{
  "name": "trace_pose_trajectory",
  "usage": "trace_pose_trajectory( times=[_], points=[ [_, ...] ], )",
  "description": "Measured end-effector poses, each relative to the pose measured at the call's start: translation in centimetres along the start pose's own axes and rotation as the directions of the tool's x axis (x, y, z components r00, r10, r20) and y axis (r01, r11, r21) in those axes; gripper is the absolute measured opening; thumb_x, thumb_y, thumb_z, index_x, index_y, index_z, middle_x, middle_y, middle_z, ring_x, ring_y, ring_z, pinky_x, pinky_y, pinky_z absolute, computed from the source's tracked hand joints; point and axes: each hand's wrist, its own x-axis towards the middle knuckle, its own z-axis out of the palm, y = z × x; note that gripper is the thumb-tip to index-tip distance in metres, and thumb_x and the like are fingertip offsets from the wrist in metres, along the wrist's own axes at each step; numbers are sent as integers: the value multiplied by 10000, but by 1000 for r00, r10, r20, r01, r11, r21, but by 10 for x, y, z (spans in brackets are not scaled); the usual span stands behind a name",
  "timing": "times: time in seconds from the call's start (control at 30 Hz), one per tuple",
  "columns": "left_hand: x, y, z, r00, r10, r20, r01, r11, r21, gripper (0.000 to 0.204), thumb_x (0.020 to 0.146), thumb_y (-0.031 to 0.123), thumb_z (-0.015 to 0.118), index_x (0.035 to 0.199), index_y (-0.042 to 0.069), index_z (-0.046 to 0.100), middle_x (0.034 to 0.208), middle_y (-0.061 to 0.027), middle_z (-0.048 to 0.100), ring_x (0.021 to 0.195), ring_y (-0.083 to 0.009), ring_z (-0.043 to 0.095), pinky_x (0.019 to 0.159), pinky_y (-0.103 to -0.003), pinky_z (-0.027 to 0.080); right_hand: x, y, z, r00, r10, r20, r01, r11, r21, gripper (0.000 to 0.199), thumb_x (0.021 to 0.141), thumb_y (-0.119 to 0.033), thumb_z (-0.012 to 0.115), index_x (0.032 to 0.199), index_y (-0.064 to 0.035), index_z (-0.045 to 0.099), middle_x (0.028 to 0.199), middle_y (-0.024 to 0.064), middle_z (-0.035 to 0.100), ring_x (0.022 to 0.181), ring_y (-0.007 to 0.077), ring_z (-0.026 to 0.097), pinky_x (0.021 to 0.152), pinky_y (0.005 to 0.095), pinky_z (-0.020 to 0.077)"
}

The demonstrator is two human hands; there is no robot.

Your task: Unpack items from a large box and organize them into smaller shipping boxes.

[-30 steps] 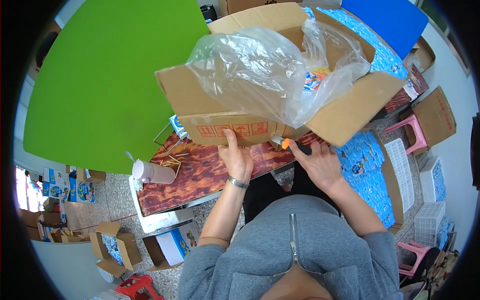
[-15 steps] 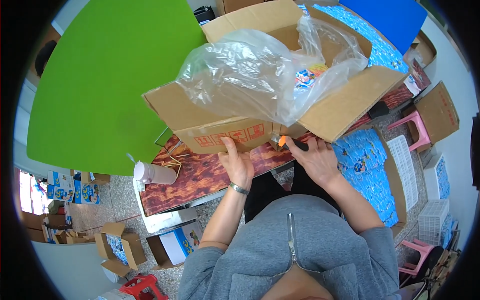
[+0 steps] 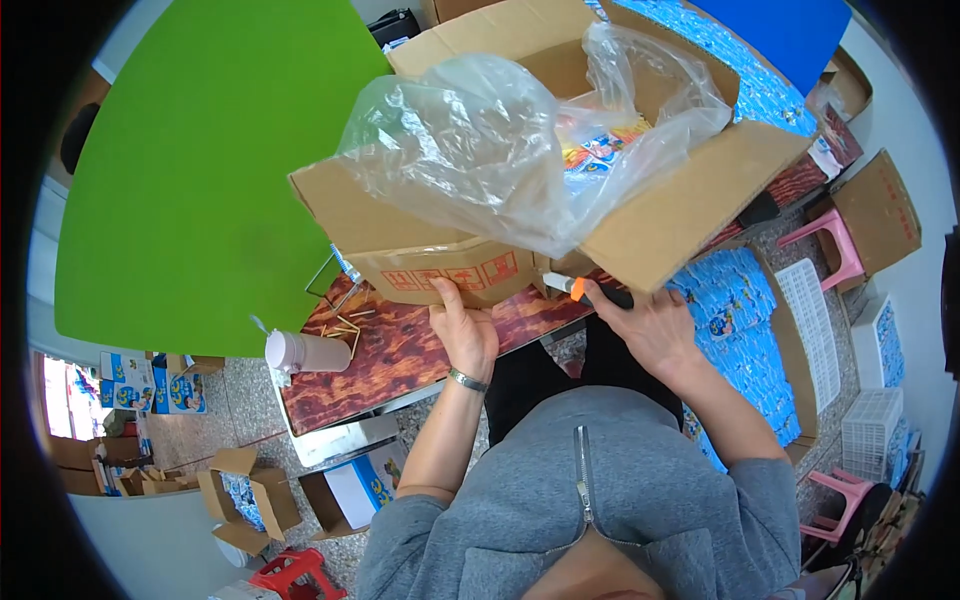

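An open cardboard box [image 3: 360, 225] with red printed marks rests tilted on the wood-patterned table, its flaps spread. Clear plastic lining [image 3: 455, 135] bulges out of it, and a colourful packet [image 3: 605, 150] shows inside. My left hand [image 3: 465, 335] grips the box's near lower edge, thumb on the printed side and its other fingers mostly hidden underneath. In my right hand [image 3: 655, 325] is a utility knife [image 3: 577, 289], black with an orange part. Its blade points left at the box's near side, by a torn-looking corner; whether it touches the cardboard I cannot tell.
A pale pink bottle [image 3: 308, 352] stands on the table [image 3: 385, 365] at left, beside thin metal frames. A large green board [image 3: 200, 190] fills the far left. Blue packets [image 3: 735, 300] fill a carton at right. Pink stools [image 3: 838, 245], white baskets [image 3: 868, 435] and a red stool [image 3: 298, 575] stand around.
My right hand and the knife have moved slightly right, and more of the blade shows. The plastic lining has shifted left, uncovering more of the packet. My left hand keeps its hold.
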Motion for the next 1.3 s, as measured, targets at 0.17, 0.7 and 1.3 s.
trace_pose_trajectory(
  times=[0.17,0.7,1.3],
  points=[
    [-10,-1,-3,1000,-17,-23,17,1000,2,658,918,491,585,1373,61,385,1388,-67,481,1261,-230,485,1033,-447,440,5,-7,11,1000,-10,-3,10,1000,-17,534,846,-163,517,1344,-354,487,817,112,531,691,284,622,597,392,534],
    [-19,5,-1,998,-63,-10,63,998,-5,599,921,444,611,1332,57,410,1348,-80,500,1238,-223,497,998,-443,469,15,8,14,1000,8,9,-8,1000,4,463,835,-280,637,1289,-329,560,993,67,618,710,257,667,603,397,553],
    [-8,5,0,998,-24,-63,27,999,45,586,917,466,606,1314,67,442,1348,-61,505,1225,-226,501,995,-453,459,4,26,18,997,23,77,-35,986,161,489,859,-363,636,1331,-359,511,880,147,566,715,323,635,572,396,553]
  ],
)
